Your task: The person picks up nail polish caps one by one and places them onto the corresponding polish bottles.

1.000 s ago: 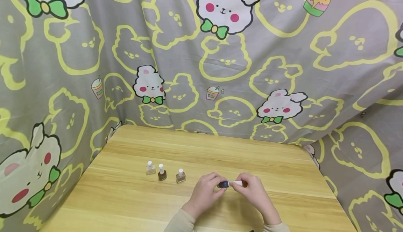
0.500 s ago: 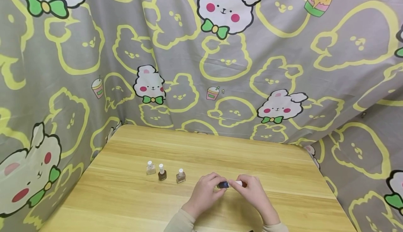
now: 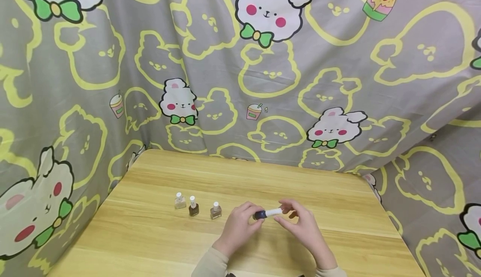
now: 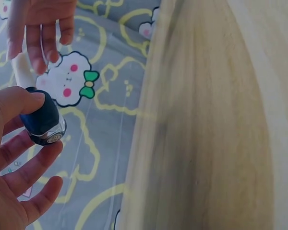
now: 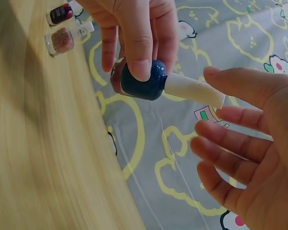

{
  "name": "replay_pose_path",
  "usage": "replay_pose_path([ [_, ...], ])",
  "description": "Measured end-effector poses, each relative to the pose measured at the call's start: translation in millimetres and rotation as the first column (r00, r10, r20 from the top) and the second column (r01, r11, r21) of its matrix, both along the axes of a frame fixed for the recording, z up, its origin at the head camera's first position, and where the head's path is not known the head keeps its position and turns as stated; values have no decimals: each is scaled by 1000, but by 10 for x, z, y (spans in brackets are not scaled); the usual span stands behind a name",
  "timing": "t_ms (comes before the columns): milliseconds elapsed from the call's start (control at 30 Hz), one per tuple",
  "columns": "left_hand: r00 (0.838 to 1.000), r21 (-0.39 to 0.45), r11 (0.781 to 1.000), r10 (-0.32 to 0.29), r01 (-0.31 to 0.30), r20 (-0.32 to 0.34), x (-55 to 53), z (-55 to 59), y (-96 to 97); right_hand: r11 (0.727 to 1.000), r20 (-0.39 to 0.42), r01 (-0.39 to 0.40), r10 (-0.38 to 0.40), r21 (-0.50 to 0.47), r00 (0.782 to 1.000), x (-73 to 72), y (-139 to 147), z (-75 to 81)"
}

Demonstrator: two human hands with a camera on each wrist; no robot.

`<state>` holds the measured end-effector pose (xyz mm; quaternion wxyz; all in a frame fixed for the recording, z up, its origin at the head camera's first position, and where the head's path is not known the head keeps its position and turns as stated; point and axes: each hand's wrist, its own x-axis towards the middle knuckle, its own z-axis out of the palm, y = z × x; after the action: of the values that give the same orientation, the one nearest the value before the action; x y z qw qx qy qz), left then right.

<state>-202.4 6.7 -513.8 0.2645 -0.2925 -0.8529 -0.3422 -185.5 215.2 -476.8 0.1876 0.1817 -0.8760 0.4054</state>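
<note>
A nail polish bottle (image 3: 260,215) with dark blue polish and a long white cap (image 3: 273,212) is tilted almost flat above the table. My left hand (image 3: 239,225) pinches its glass body between thumb and fingers, as the left wrist view also shows on the dark bottle (image 4: 42,115). At the cap end is my right hand (image 3: 302,222), its thumb and fingers spread apart around the tip of the white cap (image 5: 194,91). Whether the right thumb touches the cap is hard to tell.
Three more nail polish bottles stand left of my hands on the wooden table (image 3: 158,243): a clear one (image 3: 180,202), a dark one (image 3: 193,208) and a greyish one (image 3: 216,211). Patterned grey curtain (image 3: 218,76) surrounds the table's back and sides.
The right hand's fingers have loosened from the white cap and spread, so more of the cap shows. The left hand has shifted slightly left and up with the bottle.
</note>
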Motion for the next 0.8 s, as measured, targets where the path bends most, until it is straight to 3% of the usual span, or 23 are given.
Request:
replay_pose_path([
  [167,1000,16,1000,3,-3,16,3,12,-20,998,-37,-58,57,-9,998,-17,15,-23],
  [333,1000,24,1000,-1,0,26,5,30,-17,990,-36,-117,114,-77,993,-24,-7,-29],
  [600,1000,23,1000,-18,18,14,4,20,-3,981,16,-116,120,-153,993,84,-92,168],
  [800,1000,17,999,-27,27,9,5,3,17,978,47,-53,64,-201,997,-35,-20,-90],
])
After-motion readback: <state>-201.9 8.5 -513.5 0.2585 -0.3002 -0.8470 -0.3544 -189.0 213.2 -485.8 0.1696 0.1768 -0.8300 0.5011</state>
